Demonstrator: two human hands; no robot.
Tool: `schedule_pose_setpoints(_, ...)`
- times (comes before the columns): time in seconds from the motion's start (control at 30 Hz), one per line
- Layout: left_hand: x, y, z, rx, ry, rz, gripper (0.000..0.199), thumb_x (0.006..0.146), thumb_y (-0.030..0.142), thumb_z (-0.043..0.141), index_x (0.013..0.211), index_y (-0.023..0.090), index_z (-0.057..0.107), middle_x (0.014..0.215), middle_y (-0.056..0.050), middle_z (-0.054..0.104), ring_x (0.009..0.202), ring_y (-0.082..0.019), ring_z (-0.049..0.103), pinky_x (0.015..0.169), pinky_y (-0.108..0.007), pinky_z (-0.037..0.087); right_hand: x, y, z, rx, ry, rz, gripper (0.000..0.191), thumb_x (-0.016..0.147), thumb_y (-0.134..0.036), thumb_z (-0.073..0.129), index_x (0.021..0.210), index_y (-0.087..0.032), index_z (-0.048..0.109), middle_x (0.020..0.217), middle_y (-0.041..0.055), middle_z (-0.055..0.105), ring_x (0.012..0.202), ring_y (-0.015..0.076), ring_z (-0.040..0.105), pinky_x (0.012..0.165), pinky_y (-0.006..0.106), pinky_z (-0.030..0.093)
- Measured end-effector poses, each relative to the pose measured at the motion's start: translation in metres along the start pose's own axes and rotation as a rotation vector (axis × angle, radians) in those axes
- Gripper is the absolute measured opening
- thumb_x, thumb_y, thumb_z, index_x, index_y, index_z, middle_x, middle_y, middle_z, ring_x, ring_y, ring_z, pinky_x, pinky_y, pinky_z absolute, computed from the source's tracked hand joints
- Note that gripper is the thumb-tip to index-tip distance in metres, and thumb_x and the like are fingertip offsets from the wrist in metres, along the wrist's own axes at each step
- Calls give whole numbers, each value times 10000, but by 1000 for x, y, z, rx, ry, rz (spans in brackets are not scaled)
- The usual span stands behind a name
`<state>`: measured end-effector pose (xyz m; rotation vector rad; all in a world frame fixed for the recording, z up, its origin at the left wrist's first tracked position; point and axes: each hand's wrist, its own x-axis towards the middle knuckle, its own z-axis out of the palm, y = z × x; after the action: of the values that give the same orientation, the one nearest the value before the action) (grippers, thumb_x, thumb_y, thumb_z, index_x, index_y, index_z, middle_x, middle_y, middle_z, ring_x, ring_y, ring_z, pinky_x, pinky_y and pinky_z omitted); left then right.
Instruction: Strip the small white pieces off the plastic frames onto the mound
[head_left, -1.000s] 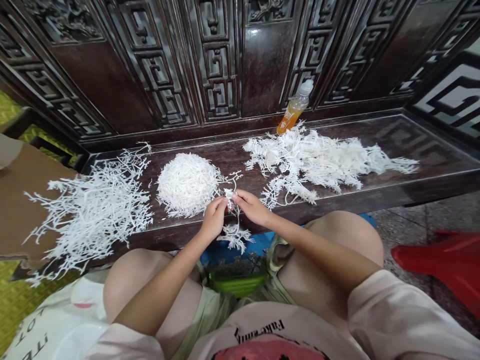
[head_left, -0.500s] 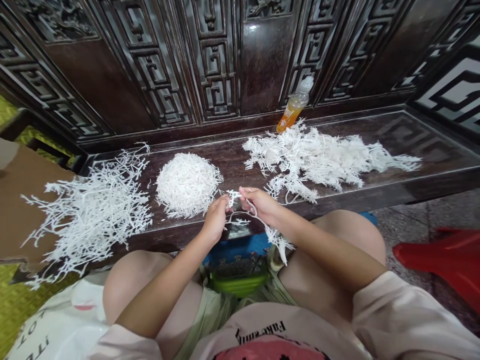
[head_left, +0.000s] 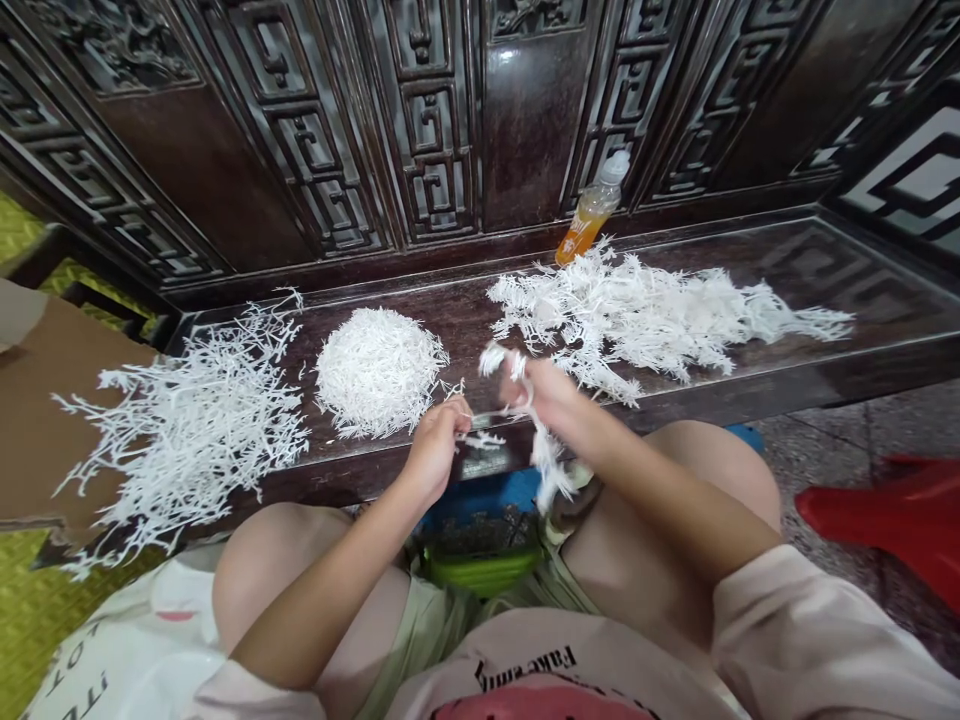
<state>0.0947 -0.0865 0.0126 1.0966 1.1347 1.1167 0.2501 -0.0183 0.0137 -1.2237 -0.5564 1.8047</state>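
My left hand [head_left: 441, 438] is closed, its thumb and fingers pinching a thin white branched stem [head_left: 484, 440] that sticks out to the right. My right hand [head_left: 546, 392], smeared by motion, is closed round a white tufted strand [head_left: 551, 465]; one tuft hangs below the hand and another shows above the fingers. A pale line stretches between both hands. Just beyond my left hand lies a round heap of short white sprigs [head_left: 381, 372]. Behind my right hand is a heap of white tufted branches [head_left: 652, 315].
Bare white branched stems [head_left: 202, 430] are heaped at the left, partly over brown cardboard [head_left: 45, 400]. An orange drink bottle [head_left: 589, 215] stands at the back of the dark wooden bench [head_left: 465, 310]. A red plastic object [head_left: 892, 515] is on the floor at right.
My right hand has moved right and away from my left hand, carrying the tufted strand. The hands were close together before. My left hand has shifted only slightly.
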Motion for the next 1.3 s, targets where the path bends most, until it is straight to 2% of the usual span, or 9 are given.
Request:
schedule_pose_setpoints(0.07, -3, 8, -13, 8, -5, 47, 244, 698, 238, 315, 474, 192, 229, 545, -6, 344, 550, -112, 388, 581, -265, 374, 11, -19, -19, 2, 159, -194, 259, 797, -247, 429, 563, -188, 336, 409, -71, 232, 354, 55, 207, 381, 209, 207)
schedule_pose_setpoints(0.17, 11, 12, -40, 87, 144, 55, 238, 721, 279, 283, 497, 199, 295, 560, -15, 391, 574, -129, 432, 607, -279, 391, 17, -30, -33, -158, 95, -304, 252, 756, -317, 515, 578, -177, 404, 446, -55, 317, 388, 57, 278, 410, 217, 260)
schedule_pose_setpoints(0.27, 36, 4, -64, 228, 340, -35, 226, 701, 327, 355, 577, 182, 475, 634, -13, 501, 578, -120, 466, 599, -261, 384, 10, -13, -24, -285, -61, -210, 270, 692, -398, 582, 610, -166, 471, 497, -38, 389, 423, 59, 316, 419, 219, 263)
schedule_pose_setpoints(0.37, 53, -11, -80, 339, 394, -113, 251, 683, 348, 399, 641, 163, 563, 686, -17, 554, 591, -117, 497, 580, -244, 374, 0, 10, -8, -345, -187, -155, 288, 684, -426, 582, 631, -150, 519, 505, -36, 387, 430, 52, 278, 409, 214, 211)
schedule_pose_setpoints(0.63, 65, -36, -96, 435, 552, -129, 217, 664, 324, 479, 809, 185, 562, 750, -21, 582, 603, -125, 559, 511, -218, 359, -3, 22, -4, -368, -303, -83, 309, 680, -464, 563, 663, -167, 481, 506, -69, 324, 441, 47, 279, 457, 209, 230)
schedule_pose_setpoints(0.87, 70, -36, -100, 437, 627, -2, 266, 689, 389, 489, 785, 158, 577, 759, -27, 591, 587, -109, 545, 597, -243, 411, -5, 26, 2, -545, -212, -123, 245, 691, -403, 559, 658, -161, 536, 587, -21, 494, 538, 72, 425, 525, 204, 322)
schedule_pose_setpoints(1.13, 63, -28, -91, 307, 677, 65, 319, 723, 395, 462, 913, 154, 548, 754, -39, 598, 606, -111, 559, 629, -255, 429, -2, 33, 1, -589, -264, -129, 237, 724, -388, 523, 677, -158, 554, 605, -7, 525, 552, 77, 458, 545, 207, 341)
schedule_pose_setpoints(1.23, 48, -21, -71, 480, 538, 140, 298, 755, 407, 424, 856, 173, 578, 823, -43, 604, 715, -136, 553, 681, -262, 409, -1, 36, 1, -615, -260, -155, 219, 738, -367, 505, 680, -159, 541, 641, -7, 532, 560, 76, 457, 553, 209, 346)
schedule_pose_setpoints(1.3, 35, -17, -52, 582, 287, 191, 284, 762, 406, 429, 765, 177, 598, 802, -34, 606, 759, -148, 541, 707, -263, 391, -1, 37, 1, -643, -276, -197, 210, 750, -354, 488, 686, -159, 531, 679, -2, 546, 576, 80, 463, 568, 214, 353)
